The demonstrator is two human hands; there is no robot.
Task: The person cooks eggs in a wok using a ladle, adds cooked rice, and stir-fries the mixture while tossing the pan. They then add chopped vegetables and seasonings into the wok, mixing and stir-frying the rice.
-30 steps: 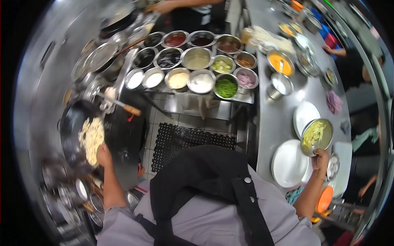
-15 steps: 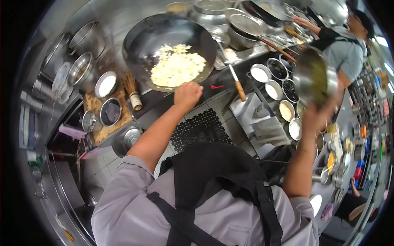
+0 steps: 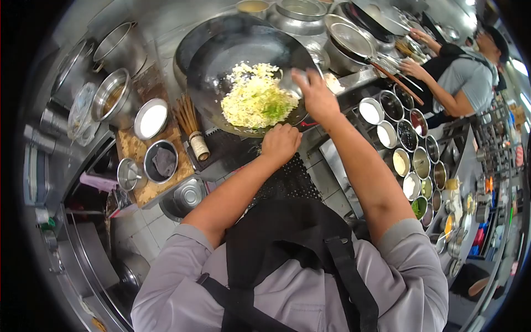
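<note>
A black wok (image 3: 215, 91) holds pale yellow and white rice-like food (image 3: 251, 99), with chopped green pieces (image 3: 275, 110) on its right side. My left hand (image 3: 281, 145) is closed at the wok's near rim; the part it grips is covered by the fingers. Over the wok's right side, my right hand (image 3: 318, 99) is closed and slightly blurred. From its fingers a steel ladle (image 3: 291, 84) reaches to the edge of the food. The ladle's handle is mostly hidden by this hand.
Several round containers (image 3: 399, 161) of ingredients stand at right. A bamboo brush (image 3: 193, 130) lies left of the wok, near a bowl of white contents (image 3: 150, 118) on a wooden board (image 3: 130, 145). A co-worker (image 3: 464, 77) stands at far right; strainers (image 3: 349, 39) sit behind.
My right hand has let go of the steel bowl and moved left to the wok, now gripping the ladle. Green pieces have appeared on the food. My left hand stays at the rim.
</note>
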